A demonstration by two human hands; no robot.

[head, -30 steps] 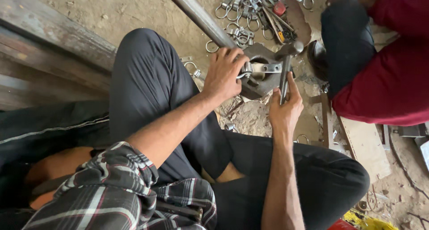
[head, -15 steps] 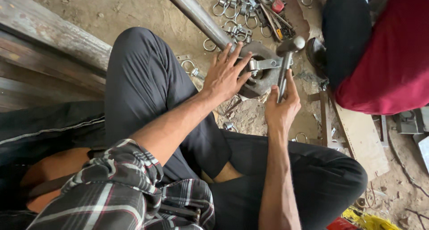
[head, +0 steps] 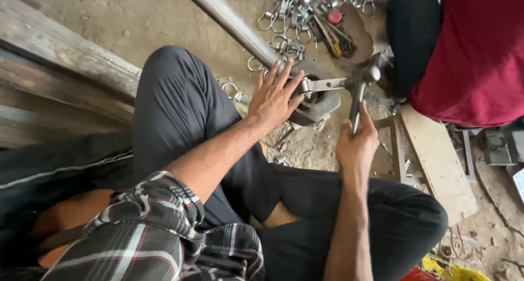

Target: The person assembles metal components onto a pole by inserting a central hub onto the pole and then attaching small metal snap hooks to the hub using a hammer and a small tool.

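The clamp [head: 322,85], a bright flat metal piece with a ring end, lies across a dark steel block [head: 319,103] just right of frame centre, its long axis running left to right. The left hand [head: 275,95] rests flat and spread-fingered on the block, fingertips touching the clamp's ring end; it is the nearer hand and grips nothing. The right hand [head: 356,144], below and right of the clamp, is closed around the handle of a hammer [head: 360,93]. The handle runs upward, and the head sits at the clamp's right end; contact cannot be confirmed. Similar clamps lie in a pile [head: 297,13] on the dirt floor [head: 125,19] at upper centre.
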